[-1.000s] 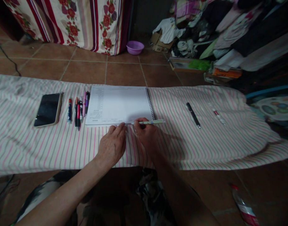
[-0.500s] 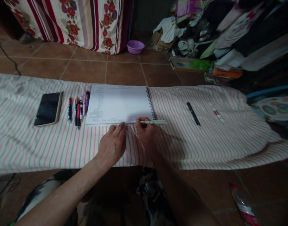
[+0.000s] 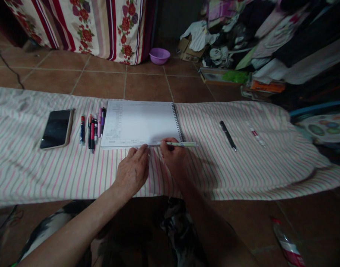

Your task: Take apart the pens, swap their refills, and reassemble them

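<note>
A spiral notebook [image 3: 139, 122] lies open on a striped cloth [image 3: 242, 163], its printed page facing up. My right hand [image 3: 174, 157] pinches a pale green pen [image 3: 181, 144] whose tip rests at the notebook's near edge. My left hand [image 3: 132, 170] lies flat on the cloth just below that edge, fingers stretched toward the paper. A row of several coloured pens [image 3: 92, 128] sits just left of the notebook.
A dark phone [image 3: 56, 128] lies left of the pens. A black pen [image 3: 228, 135] and a white pen [image 3: 255, 134] lie to the right. On the tiled floor beyond are a purple bowl [image 3: 159, 55] and piled clothes [image 3: 242, 40]. A plastic bottle [image 3: 288, 244] lies near right.
The right hand and green pen have shifted very slightly along the notebook's near edge. The left hand has stayed in place.
</note>
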{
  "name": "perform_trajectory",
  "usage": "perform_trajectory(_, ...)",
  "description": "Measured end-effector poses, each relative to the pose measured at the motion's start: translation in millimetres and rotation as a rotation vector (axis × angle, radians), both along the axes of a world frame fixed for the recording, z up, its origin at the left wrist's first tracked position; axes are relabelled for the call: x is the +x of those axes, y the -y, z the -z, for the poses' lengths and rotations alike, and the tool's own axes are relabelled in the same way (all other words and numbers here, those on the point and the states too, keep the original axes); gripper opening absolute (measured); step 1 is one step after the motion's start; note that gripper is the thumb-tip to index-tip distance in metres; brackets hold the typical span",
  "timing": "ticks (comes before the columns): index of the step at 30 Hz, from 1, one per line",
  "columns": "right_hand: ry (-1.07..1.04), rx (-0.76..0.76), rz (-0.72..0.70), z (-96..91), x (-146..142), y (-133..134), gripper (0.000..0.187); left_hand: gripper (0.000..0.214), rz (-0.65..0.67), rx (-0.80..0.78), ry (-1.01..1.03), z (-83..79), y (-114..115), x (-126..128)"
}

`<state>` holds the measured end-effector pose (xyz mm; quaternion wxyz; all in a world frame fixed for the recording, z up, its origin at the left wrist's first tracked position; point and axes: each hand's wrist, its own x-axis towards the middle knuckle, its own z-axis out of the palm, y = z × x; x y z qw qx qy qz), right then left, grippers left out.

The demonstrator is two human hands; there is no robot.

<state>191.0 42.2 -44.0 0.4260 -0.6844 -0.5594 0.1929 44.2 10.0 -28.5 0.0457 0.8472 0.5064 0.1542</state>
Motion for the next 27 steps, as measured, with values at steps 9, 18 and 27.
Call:
perform_trajectory(9,0.053,0.026,0.022,1.4,0.6,0.6,0.024,0.034,-0.003,0.004,0.012,0.2,0.0,-0.2)
perform_trajectory(18,0.055,0.015,0.021,2.4,1.7,-0.6,0.024,0.032,-0.003,-0.004,-0.01,-1.2,-0.2,0.1)
perform_trajectory(27,-0.082,0.003,0.004,0.2,1.9,3.2,0.024,0.031,-0.004,0.007,-0.003,-0.4,0.4,-0.4)
